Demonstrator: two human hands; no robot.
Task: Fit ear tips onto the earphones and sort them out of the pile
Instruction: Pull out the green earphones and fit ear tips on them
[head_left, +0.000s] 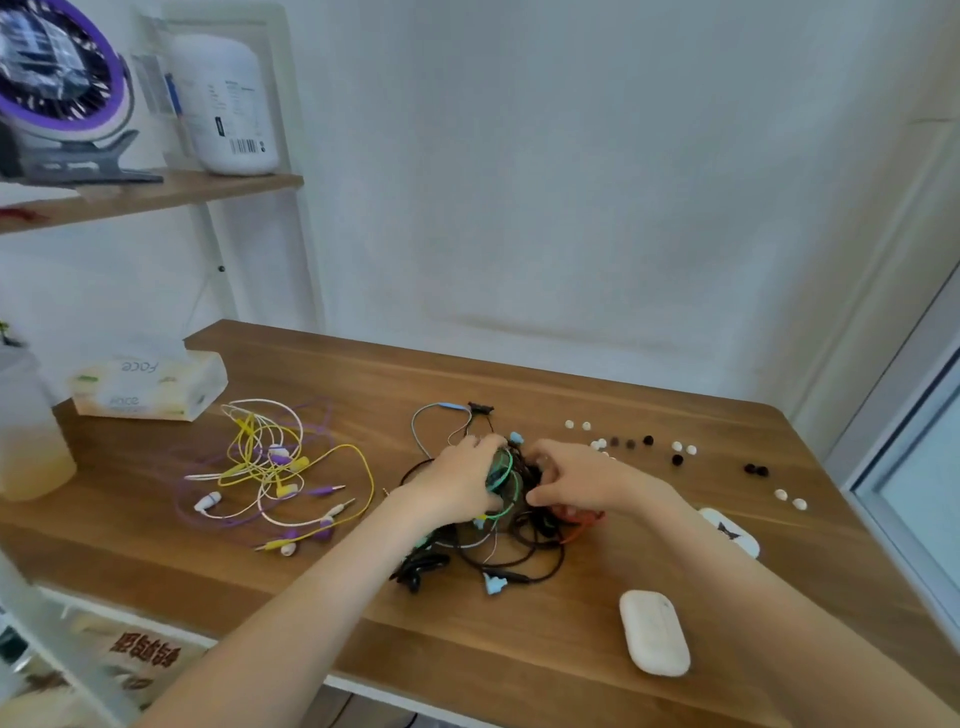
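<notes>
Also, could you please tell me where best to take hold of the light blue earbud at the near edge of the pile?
Pinch the light blue earbud by its body, coming from above on the near side. It lies on bare table at the edge of the pile, while its cord seems to lead back into the tangle, so pulling the cord would likely drag others along.

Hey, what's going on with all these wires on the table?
A person is working through a tangled pile of mostly dark earphones in the middle of the wooden table. The left-hand grip curls round cables at the top of it, and the right-hand grip pinches into it alongside. A looser bunch of yellow, purple and white earphones lies apart to the left. Small white and dark ear tips are scattered to the right.
</notes>
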